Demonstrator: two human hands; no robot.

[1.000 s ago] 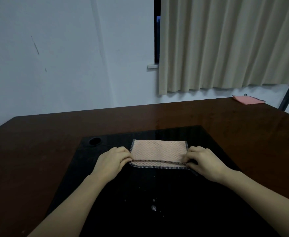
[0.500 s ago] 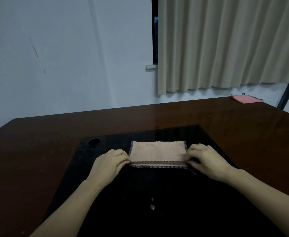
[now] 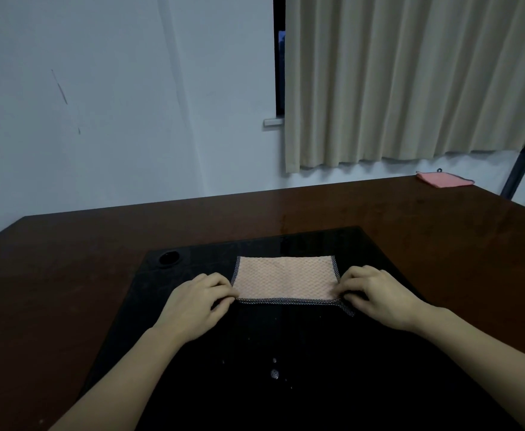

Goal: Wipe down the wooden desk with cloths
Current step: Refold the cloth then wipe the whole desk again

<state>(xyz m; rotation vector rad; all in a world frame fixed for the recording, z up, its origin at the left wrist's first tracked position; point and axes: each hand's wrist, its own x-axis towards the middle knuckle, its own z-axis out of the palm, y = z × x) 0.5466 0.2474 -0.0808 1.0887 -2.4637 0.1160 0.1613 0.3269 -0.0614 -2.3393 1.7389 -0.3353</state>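
Both hands work on one cloth [image 3: 286,281] in the head view. The left hand [image 3: 192,306] has its fingers curled and pinches the near left corner of the cloth. The right hand [image 3: 379,298] does the same at the near right corner, with fingers bent over the dark hem. The cloth is pale orange with a grey border and it lies folded flat, a wide rectangle, on a black mat [image 3: 286,384] that covers the middle of the desk [image 3: 68,275] toward its near edge. A short tail of the hem sticks out under the right hand. Near the far left corner of the mat there is a round hole [image 3: 169,258]. A few small drops [image 3: 274,373] shine on the mat between the forearms. At the far right corner of the brown wooden desk a second cloth [image 3: 441,179], pink, lies folded. Behind the desk stands a white wall [image 3: 115,104], and a beige curtain [image 3: 410,79] hangs on the right side.
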